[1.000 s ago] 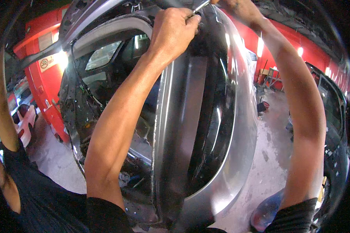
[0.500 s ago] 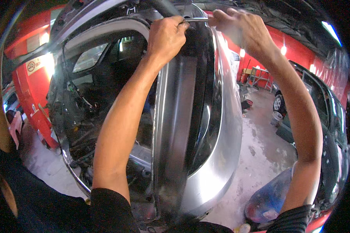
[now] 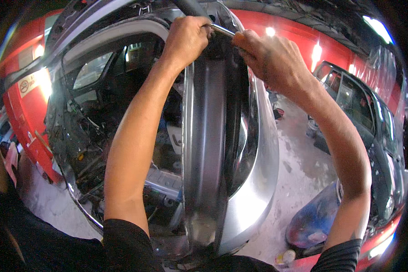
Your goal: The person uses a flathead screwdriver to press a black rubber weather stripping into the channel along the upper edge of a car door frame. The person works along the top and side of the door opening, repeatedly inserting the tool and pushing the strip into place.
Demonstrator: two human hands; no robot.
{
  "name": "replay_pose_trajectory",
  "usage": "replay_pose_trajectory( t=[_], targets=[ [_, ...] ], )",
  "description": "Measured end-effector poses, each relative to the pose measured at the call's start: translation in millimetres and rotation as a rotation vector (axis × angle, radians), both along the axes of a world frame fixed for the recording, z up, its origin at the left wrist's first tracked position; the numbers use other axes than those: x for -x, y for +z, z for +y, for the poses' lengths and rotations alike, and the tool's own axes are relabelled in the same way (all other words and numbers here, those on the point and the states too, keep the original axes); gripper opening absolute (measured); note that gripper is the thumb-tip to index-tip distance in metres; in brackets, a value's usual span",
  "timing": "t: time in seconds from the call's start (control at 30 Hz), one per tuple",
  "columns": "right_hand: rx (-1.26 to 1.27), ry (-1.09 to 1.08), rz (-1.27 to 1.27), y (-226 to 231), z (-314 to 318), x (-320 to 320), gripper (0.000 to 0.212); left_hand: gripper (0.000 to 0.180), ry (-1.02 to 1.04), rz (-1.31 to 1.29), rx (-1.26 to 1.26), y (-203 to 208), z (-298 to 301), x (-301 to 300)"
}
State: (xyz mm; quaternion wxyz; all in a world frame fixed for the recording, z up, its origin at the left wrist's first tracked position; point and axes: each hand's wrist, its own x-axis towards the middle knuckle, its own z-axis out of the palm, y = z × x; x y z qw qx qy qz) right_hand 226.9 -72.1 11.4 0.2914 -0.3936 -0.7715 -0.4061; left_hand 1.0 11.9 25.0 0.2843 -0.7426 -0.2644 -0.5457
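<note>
My left hand (image 3: 186,43) is closed round one end of a shiny metal bar (image 3: 222,30), whose exact kind I cannot make out. Its other end runs into my right hand (image 3: 274,63), which is also closed on it. The bar slants down to the right between the two fists. Both hands are raised at the upper end of a bare silver-grey car body (image 3: 206,118), beside a dark tube-like piece (image 3: 191,9). My fingers hide whatever the left end of the bar meets. A glossy dark panel (image 3: 242,167) lies along the body's curved side, below my right hand.
Left of my hands gapes the body's opening, with a stripped interior, loose wiring (image 3: 87,117) and a metal crossmember (image 3: 163,181). A blue cylinder (image 3: 313,217) stands at lower right, near a dark car (image 3: 371,118). Red walls (image 3: 258,20) surround the workspace.
My right hand has swung down and slightly left, tilting the bar from nearly level to sloping. My left hand has shifted slightly left in the view and stays closed on its end.
</note>
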Motion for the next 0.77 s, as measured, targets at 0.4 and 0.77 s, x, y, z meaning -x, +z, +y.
replay_pose_trajectory(
  t=[0.4,0.77],
  targets=[
    [0.048,0.158,-0.016,-4.4,-5.5,6.0,0.025,0.018,0.058,0.129,0.047,16.9,1.3,3.5],
    [0.072,0.129,-0.049,-4.5,-0.8,16.8,0.033,0.016,0.067,0.025,-0.001,2.8,5.0,1.1]
  ],
)
